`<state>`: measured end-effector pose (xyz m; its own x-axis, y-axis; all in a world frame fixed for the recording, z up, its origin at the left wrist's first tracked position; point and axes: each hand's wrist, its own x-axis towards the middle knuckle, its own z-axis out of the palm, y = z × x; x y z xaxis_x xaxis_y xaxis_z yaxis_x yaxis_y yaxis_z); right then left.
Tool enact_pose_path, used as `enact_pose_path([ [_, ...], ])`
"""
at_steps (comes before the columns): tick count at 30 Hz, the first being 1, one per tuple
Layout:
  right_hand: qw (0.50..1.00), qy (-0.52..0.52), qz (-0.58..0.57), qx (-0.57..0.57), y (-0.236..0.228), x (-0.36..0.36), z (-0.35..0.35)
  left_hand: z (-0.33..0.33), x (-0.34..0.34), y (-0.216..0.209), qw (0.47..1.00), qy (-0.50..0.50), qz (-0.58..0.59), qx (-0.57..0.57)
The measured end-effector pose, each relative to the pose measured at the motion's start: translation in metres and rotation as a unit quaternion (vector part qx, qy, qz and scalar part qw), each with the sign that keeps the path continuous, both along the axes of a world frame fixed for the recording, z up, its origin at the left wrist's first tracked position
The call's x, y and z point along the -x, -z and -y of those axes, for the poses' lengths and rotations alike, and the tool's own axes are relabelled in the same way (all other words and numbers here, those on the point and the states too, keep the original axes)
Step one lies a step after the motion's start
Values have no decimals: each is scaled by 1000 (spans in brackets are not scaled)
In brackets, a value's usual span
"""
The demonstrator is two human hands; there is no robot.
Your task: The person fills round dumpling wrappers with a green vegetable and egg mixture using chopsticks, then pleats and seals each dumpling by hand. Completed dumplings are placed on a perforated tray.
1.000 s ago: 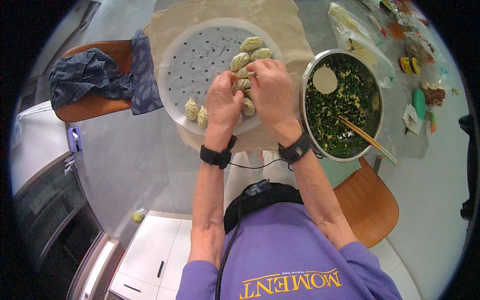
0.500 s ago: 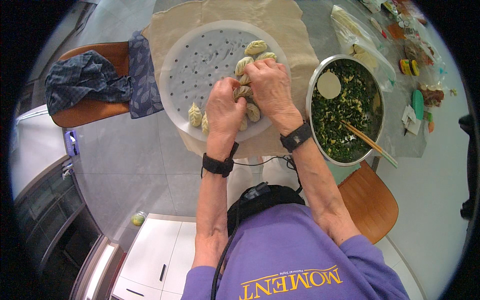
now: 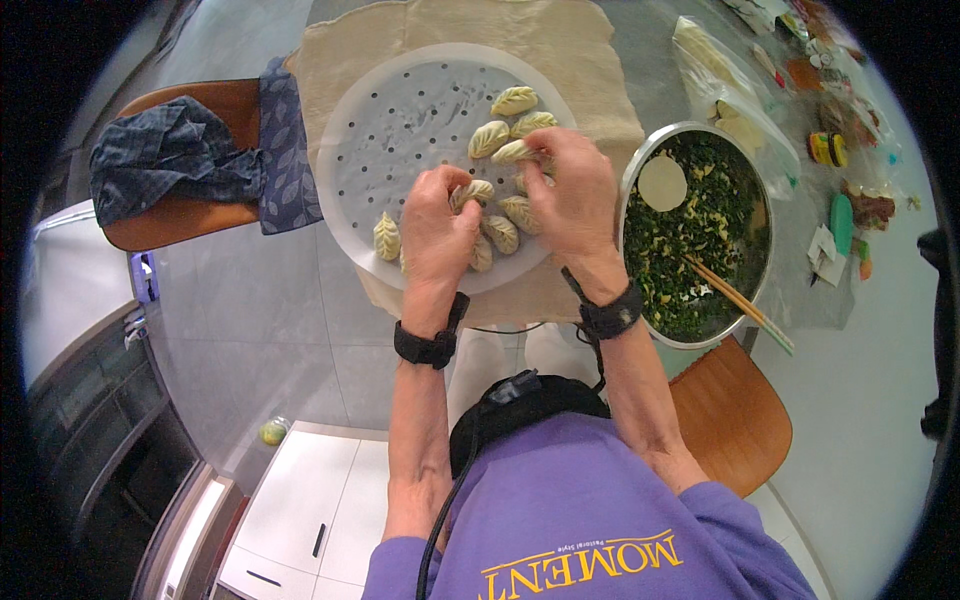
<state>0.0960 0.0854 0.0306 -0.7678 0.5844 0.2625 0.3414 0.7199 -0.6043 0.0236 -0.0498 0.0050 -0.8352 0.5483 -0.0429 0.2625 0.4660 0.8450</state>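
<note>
A round white perforated tray (image 3: 400,130) bears several leaf-shaped pleated dumplings, such as a dumpling (image 3: 514,100) at its far right and another dumpling (image 3: 387,237) at its near left. My left hand (image 3: 437,225) is closed, with thumb and fingers around a dumpling (image 3: 473,192) over the middle of the tray. My right hand (image 3: 578,190) pinches the right end of a second dumpling (image 3: 510,152), just beyond the left one. Part of the dumplings beneath my hands is hidden.
A metal bowl (image 3: 628,190) of chopped green filling stands at the right, with a round dough wrapper (image 3: 662,183) and chopsticks (image 3: 740,300) in it. The tray rests on a beige cloth (image 3: 600,80). A plastic bag (image 3: 730,90) lies beyond the bowl; chairs flank the table.
My hands have moved apart, the right one shifting slightly rightward and nearer. Each now shows a dumpling in its fingers, and more dumplings show between them.
</note>
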Motion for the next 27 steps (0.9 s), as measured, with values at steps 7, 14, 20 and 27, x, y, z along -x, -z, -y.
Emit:
enact_pose_path([
  [7, 957, 128, -140, 217, -26, 2, 5, -22, -5, 3, 999, -22, -35, 8],
  [14, 940, 137, -155, 273, -31, -4, 4, -35, -8, 10, 993, -8, -117, -6],
  [20, 935, 125, -142, 300, -27, -12, 10, -31, -11, 12, 994, -24, -111, 10],
  [27, 937, 128, -130, 298, -28, -16, 11, -35, -9, 15, 989, -28, -145, 0],
])
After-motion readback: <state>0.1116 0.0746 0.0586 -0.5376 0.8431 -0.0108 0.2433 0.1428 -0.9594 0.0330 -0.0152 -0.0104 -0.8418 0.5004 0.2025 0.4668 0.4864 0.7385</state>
